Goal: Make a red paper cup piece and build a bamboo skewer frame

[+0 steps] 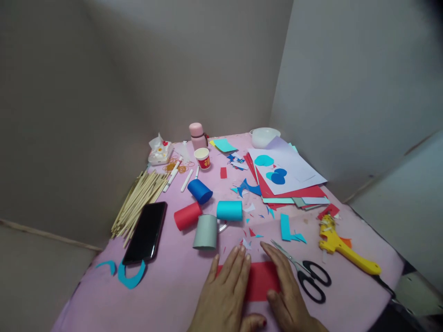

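A piece of red paper [258,281] lies on the pink-covered table in front of me. My left hand [224,290] rests flat over its left part, fingers stretched out. At the paper's right edge is my right hand [285,295], its fingers extended and its thumb apart, touching the paper. Black-handled scissors [304,272] lie half open just right of that hand. Beyond the hands lie paper tubes: a grey one [205,233], a red one [187,216], a light blue one [230,210] and a dark blue one [200,191].
A yellow glue gun [346,253] lies at the right. Wooden sticks [140,198] and a phone [146,233] are at the left. Stacked paper sheets [294,166], a paper cup [202,158], a pink flask [197,136] and a white bowl [265,137] stand farther back. Paper scraps are scattered midway.
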Tool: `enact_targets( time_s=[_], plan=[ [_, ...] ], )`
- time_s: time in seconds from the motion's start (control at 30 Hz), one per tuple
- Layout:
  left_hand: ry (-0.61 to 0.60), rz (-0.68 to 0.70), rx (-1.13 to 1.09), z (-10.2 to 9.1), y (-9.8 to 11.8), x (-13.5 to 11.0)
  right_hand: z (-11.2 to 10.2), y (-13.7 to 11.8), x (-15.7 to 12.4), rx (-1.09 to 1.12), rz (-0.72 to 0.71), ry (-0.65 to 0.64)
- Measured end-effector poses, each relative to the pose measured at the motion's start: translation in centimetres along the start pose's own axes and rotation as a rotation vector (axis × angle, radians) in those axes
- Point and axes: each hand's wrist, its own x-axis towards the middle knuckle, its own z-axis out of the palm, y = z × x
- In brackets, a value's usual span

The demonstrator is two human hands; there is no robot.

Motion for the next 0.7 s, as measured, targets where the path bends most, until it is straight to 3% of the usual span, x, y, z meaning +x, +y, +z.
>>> enact_targets(
  time_s=[0.43,0.57,0.7],
  plan=[
    [-0.064,-0.039,-0.179,0.3,-0.7,0.0,0.1,0.7,-0.7,0.008,0.06,-0.05],
    [0.184,-0.067,-0.16,1.2,-1.2,-1.6,-0.3,0.8,-0.3,-0.032,0.075,-0.094],
    [0.427,-0.335,-0.305,1.4,-1.2,-4.4,-1.0,0.4,1.2,-0.085,0.067,-0.187]
  ],
)
